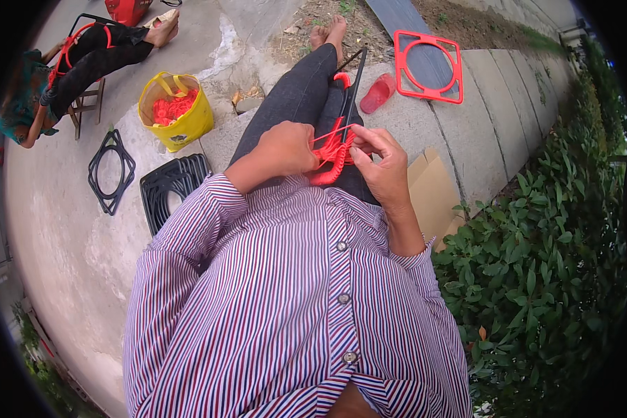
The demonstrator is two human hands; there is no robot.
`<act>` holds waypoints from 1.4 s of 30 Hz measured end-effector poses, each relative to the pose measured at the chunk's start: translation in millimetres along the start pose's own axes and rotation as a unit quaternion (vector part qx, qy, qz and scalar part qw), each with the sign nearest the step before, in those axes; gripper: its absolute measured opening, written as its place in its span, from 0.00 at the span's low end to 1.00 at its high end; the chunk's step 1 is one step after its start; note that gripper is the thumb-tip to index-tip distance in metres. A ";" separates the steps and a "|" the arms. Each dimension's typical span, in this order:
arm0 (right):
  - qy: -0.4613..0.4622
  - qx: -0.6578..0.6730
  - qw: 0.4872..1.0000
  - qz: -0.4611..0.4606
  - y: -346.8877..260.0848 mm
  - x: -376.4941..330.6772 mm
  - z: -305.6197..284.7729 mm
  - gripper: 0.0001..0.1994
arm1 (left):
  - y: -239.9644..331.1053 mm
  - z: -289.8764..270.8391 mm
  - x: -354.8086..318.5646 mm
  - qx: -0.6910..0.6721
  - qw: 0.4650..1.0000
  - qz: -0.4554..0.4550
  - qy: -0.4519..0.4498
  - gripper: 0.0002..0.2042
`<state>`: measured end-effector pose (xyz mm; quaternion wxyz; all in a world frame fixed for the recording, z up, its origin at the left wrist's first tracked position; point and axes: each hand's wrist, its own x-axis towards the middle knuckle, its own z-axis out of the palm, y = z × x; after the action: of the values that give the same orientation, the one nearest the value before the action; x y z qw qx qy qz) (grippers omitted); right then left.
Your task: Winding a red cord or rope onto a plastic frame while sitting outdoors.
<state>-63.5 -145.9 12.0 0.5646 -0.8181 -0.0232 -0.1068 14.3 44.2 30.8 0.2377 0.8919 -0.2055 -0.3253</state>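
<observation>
A black frame point(359, 78) rests across my lap, its near curved part wound with red cord point(325, 178). My left hand point(285, 148) is closed at the left of the frame, gripping loose red cord. From there a strand stretches to my right hand point(381, 159), whose thumb and forefinger pinch it above the frame. More loops of cord bunch between the hands. My left fingertips are partly hidden behind the back of that hand.
A yellow bag point(196, 131) full of red cord stands left, near a single black frame point(93, 171) and stacked black frames point(148, 197). Right are a red-wrapped frame point(458, 78), a pink slipper point(377, 95), cardboard point(435, 191) and bushes point(529, 272). Another person point(63, 87) sits far left.
</observation>
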 end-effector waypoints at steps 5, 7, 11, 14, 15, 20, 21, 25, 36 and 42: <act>0.007 -0.055 0.998 -0.007 -18.4 7.1 0.2 0.22 | 21.7 -22.8 -21.6 0.069 0.970 0.094 0.212 0.12; 0.000 -0.111 0.992 -0.063 -18.3 12.2 6.1 0.23 | 28.8 -22.0 -25.0 0.072 0.966 0.111 0.223 0.12; -0.065 -0.188 0.973 -0.121 -17.3 14.2 1.8 0.24 | 14.8 -15.7 -11.8 -0.139 0.952 0.184 0.199 0.08; -0.029 0.023 0.999 -0.016 -12.4 8.7 -19.1 0.23 | 12.1 -18.2 1.7 -0.451 0.878 0.138 0.087 0.07; 0.014 0.197 0.980 0.021 -15.6 6.7 -27.9 0.21 | 11.4 -16.6 3.2 -0.569 0.811 0.104 0.080 0.07; -0.013 0.610 0.791 -0.050 -34.6 -3.9 -123.3 0.17 | 5.5 3.2 15.0 -0.582 0.812 0.016 -0.020 0.06; 0.021 0.598 0.800 -0.047 -42.6 -5.0 -138.1 0.14 | 5.5 9.1 17.3 -0.587 0.809 0.016 -0.018 0.06; 0.073 0.535 0.839 -0.062 -24.4 -9.6 -162.1 0.17 | 7.8 28.6 28.8 -0.511 0.857 0.050 0.034 0.06; 0.005 0.272 0.920 0.283 6.3 -7.7 -29.1 0.09 | 3.7 55.0 63.3 -0.655 0.753 -0.044 -0.044 0.06; -0.003 0.215 0.945 0.248 -11.4 -26.8 -52.3 0.08 | -1.3 66.4 66.6 -0.633 0.774 0.000 -0.028 0.05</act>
<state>-99.2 -188.1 34.8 0.7356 -0.6574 0.1566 0.0468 16.4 -8.7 -46.9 0.7429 0.5305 0.0400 -0.4063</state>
